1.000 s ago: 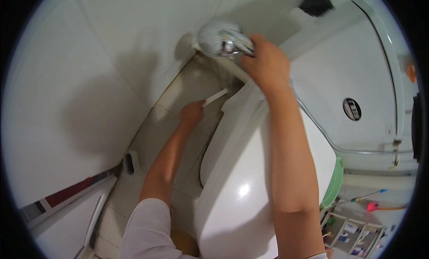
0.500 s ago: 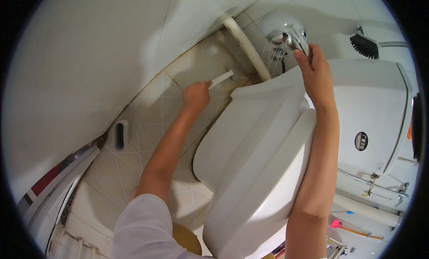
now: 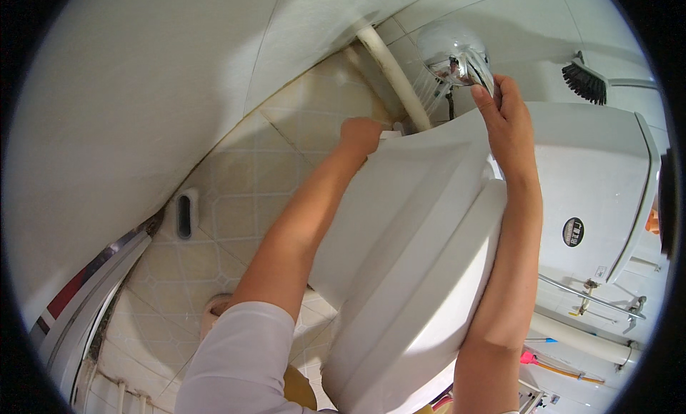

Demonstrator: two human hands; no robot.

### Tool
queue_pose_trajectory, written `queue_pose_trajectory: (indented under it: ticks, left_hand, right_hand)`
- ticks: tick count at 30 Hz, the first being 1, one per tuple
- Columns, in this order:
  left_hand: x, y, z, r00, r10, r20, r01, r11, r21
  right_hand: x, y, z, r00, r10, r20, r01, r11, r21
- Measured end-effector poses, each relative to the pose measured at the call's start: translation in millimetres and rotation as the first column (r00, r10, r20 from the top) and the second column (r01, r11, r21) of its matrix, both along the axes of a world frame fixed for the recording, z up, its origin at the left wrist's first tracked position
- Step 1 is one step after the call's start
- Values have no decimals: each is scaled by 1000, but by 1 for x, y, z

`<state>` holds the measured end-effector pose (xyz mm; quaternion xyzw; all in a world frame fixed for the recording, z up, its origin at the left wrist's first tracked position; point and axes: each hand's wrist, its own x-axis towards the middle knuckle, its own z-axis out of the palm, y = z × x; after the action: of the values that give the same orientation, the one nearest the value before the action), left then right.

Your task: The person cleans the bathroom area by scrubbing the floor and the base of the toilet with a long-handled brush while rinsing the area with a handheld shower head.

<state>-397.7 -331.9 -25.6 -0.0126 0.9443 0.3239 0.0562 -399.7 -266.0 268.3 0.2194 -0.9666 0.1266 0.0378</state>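
My left hand (image 3: pixel 361 136) is closed around the white handle (image 3: pixel 390 135) of a scrub brush, low beside the toilet's base. The brush's head is mostly hidden behind the toilet's edge and close to a pale pipe (image 3: pixel 395 78). In my right hand (image 3: pixel 511 128) is a chrome shower head (image 3: pixel 457 56), held above the back of the toilet. Thin streams of water run from it toward the floor behind the toilet. The white toilet (image 3: pixel 407 221) stands between my arms, and my right forearm lies along its lid.
A cistern (image 3: pixel 586 171) stands at the right. A black-bristled brush (image 3: pixel 586 83) hangs on the wall beyond it. On the tiled floor (image 3: pixel 236 178) at the left stands a white oval holder (image 3: pixel 186 214) with a dark slot. A large white panel (image 3: pixel 136 92) bounds the left side.
My left hand has moved right with the scrub brush, from the open floor tiles to the gap by the toilet's base. The right hand holds the spraying shower head nearly still.
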Motion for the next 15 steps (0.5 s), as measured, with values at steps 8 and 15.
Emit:
queue_pose_trajectory:
  ticks: [8, 15]
  left_hand:
    - [100, -69, 52, 974, 135, -180, -122, 989, 82]
    - [34, -76, 73, 949, 252, -192, -279, 952, -129]
  right_hand:
    - [-6, 9, 3, 993, -10, -121, 11, 1000, 12]
    - [-5, 3, 2, 995, -2, -103, 2, 1000, -6]
